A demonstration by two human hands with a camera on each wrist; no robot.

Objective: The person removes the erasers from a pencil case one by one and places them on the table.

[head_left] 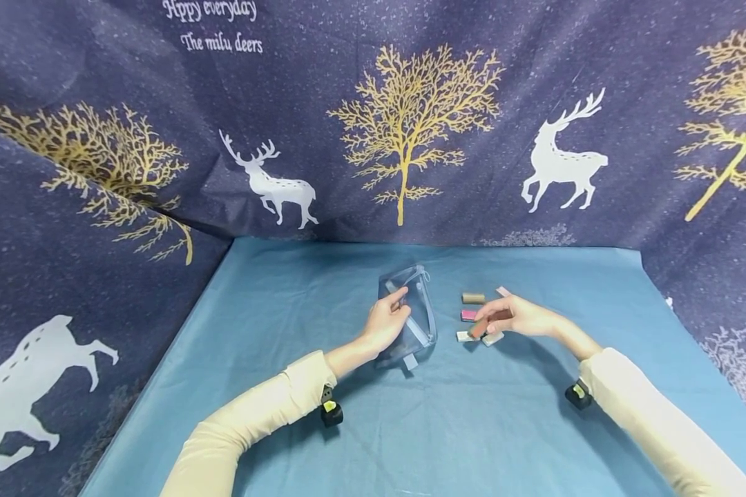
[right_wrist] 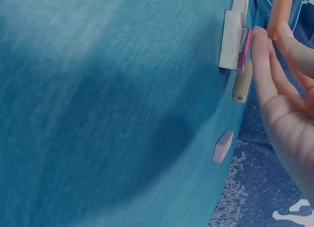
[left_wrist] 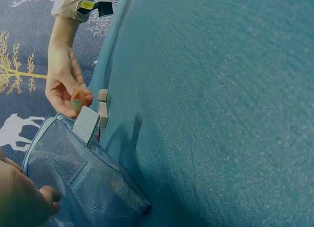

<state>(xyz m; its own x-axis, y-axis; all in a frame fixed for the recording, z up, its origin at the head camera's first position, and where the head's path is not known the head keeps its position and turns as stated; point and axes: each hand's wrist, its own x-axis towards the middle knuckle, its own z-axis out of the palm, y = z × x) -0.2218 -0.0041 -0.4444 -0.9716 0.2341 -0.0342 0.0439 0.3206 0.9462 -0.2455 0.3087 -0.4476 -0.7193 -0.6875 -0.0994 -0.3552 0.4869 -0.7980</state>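
My left hand (head_left: 387, 321) grips a blue mesh zip pouch (head_left: 420, 304) by its near side. In the left wrist view the thumb lies against the mesh (left_wrist: 64, 163), and a fabric tab (left_wrist: 86, 125) sticks out at one end. To the right, my right hand (head_left: 519, 315) pinches an orange eraser (head_left: 479, 327) between thumb and fingers, above a small group of others. Around it lie a pink eraser (head_left: 469, 315), a white eraser (head_left: 465, 337), another white eraser (head_left: 492, 339) and a tan, rounded piece (head_left: 473, 298). Partly behind the hand is a pale pink block (right_wrist: 223, 146).
A blue cloth (head_left: 348, 442) covers the table. Behind it hangs a dark blue curtain (head_left: 323, 90) printed with deer and trees, which also runs along both sides. Each wrist carries a small black camera, one at the left sleeve (head_left: 273, 400).
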